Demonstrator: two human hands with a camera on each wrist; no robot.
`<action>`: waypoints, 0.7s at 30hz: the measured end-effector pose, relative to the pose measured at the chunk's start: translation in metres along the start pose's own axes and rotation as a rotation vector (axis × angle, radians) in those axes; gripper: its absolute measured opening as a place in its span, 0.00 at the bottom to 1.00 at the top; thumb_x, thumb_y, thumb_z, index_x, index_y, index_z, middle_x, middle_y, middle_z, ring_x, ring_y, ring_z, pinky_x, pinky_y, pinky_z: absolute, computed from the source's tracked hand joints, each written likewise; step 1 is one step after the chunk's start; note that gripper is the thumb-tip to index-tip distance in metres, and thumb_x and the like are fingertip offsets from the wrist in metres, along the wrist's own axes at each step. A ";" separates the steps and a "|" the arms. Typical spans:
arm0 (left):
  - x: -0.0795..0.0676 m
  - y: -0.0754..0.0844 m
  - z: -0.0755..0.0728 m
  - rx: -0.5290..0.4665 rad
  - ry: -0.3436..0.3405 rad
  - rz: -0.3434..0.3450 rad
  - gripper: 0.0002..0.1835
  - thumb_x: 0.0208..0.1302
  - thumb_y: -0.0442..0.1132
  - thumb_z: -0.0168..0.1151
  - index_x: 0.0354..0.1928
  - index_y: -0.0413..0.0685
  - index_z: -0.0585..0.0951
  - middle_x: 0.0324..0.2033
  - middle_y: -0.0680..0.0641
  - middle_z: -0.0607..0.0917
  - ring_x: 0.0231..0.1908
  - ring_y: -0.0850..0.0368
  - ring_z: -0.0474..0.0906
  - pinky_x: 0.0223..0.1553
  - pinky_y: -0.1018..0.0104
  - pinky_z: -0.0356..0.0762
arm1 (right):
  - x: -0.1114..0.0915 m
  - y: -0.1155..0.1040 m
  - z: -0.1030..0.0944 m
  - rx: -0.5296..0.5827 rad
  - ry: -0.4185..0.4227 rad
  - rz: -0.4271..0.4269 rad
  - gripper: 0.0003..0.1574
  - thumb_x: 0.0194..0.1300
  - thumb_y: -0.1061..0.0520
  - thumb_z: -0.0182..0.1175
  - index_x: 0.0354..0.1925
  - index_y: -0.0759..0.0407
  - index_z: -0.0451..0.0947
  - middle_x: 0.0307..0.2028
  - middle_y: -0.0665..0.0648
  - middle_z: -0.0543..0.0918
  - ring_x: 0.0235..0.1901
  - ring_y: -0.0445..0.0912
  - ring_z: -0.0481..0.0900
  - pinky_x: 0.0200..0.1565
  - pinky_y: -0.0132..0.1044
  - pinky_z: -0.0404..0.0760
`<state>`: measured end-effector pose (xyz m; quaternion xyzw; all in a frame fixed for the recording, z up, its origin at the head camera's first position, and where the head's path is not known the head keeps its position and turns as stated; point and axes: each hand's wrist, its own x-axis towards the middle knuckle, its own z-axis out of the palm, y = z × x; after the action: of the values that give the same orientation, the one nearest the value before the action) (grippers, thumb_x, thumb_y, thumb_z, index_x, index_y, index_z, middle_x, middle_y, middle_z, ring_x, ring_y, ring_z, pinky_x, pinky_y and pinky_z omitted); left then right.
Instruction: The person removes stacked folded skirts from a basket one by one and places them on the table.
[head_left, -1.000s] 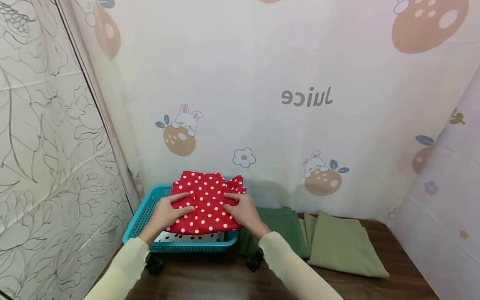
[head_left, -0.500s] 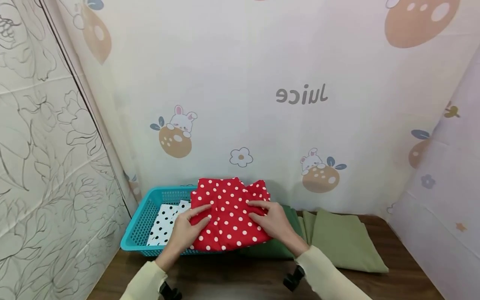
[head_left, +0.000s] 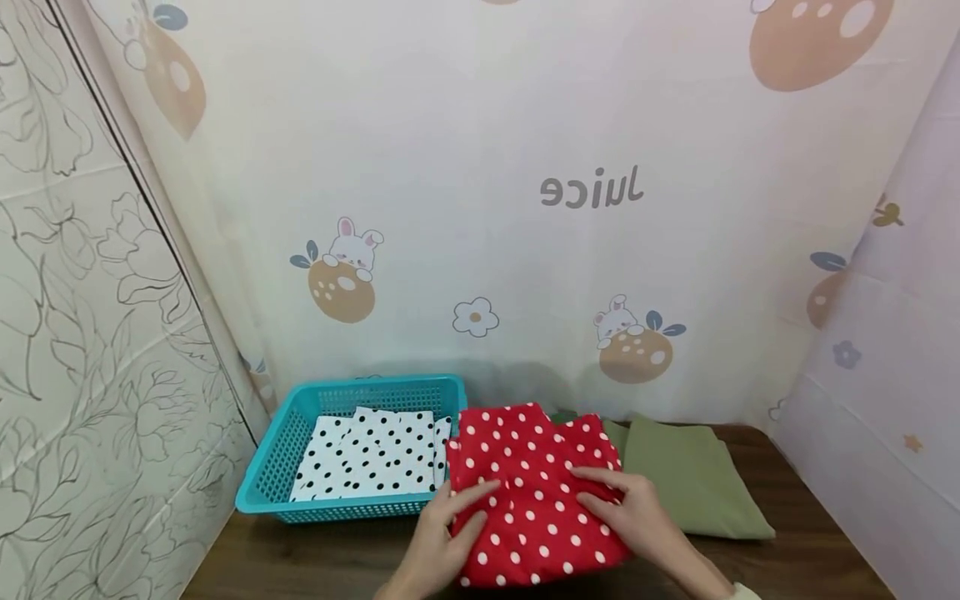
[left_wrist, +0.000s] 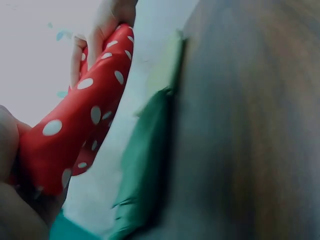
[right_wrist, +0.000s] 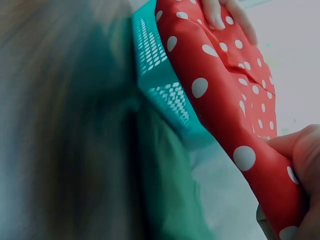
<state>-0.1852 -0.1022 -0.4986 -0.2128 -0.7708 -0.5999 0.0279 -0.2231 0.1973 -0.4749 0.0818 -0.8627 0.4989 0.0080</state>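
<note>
A folded red cloth with white dots (head_left: pixel 536 508) is held up in front of the basket's right side. My left hand (head_left: pixel 438 533) grips its left edge, thumb and forefinger on top and the other fingers hidden beneath. On the opposite edge my right hand (head_left: pixel 637 512) holds it the same way. Both wrist views show the cloth raised above the wooden table, its near edge a rounded fold. In the right wrist view the right thumb (right_wrist: pixel 287 144) presses on the cloth's top.
A turquoise basket (head_left: pixel 262 467) stands at the left, with folded white black-dotted cloth (head_left: pixel 375 454) inside. Folded olive cloth (head_left: pixel 682 475) lies on the dark wooden table (head_left: pixel 795 517) at the right. Dark green cloth (left_wrist: pixel 145 165) is mostly behind the red one. A printed curtain (head_left: pixel 420 167) hangs behind.
Both hands have carried the red dotted cloth from over the basket to the right and nearer to me. The white dotted cloth in the basket has come into view.
</note>
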 end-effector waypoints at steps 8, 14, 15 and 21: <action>-0.009 -0.021 0.042 -0.139 -0.122 -0.079 0.23 0.74 0.38 0.61 0.68 0.60 0.79 0.68 0.42 0.69 0.69 0.46 0.66 0.50 0.69 0.84 | -0.025 0.037 -0.026 -0.042 -0.092 0.132 0.28 0.59 0.54 0.75 0.58 0.55 0.85 0.58 0.65 0.81 0.50 0.51 0.79 0.37 0.39 0.90; -0.016 -0.034 0.076 -0.150 -0.187 -0.105 0.20 0.76 0.42 0.57 0.67 0.61 0.80 0.65 0.45 0.70 0.65 0.56 0.68 0.51 0.73 0.81 | -0.042 0.070 -0.041 -0.071 -0.121 0.235 0.34 0.56 0.52 0.77 0.60 0.58 0.83 0.57 0.65 0.81 0.52 0.52 0.77 0.40 0.45 0.90; -0.016 -0.035 0.081 -0.149 -0.199 -0.120 0.20 0.76 0.43 0.58 0.67 0.62 0.80 0.64 0.46 0.70 0.64 0.58 0.68 0.51 0.73 0.81 | -0.045 0.076 -0.044 -0.077 -0.128 0.241 0.35 0.56 0.50 0.77 0.61 0.60 0.83 0.56 0.65 0.81 0.51 0.51 0.78 0.41 0.46 0.90; -0.016 -0.037 0.104 -0.161 -0.251 -0.216 0.18 0.71 0.47 0.63 0.61 0.69 0.83 0.61 0.55 0.70 0.61 0.63 0.67 0.49 0.74 0.79 | -0.061 0.108 -0.062 -0.068 -0.178 0.282 0.39 0.60 0.43 0.74 0.62 0.64 0.81 0.53 0.65 0.83 0.47 0.48 0.80 0.42 0.42 0.90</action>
<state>-0.1615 -0.0166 -0.5660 -0.2037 -0.7360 -0.6279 -0.1501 -0.1836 0.3113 -0.5425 0.0037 -0.8793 0.4566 -0.1358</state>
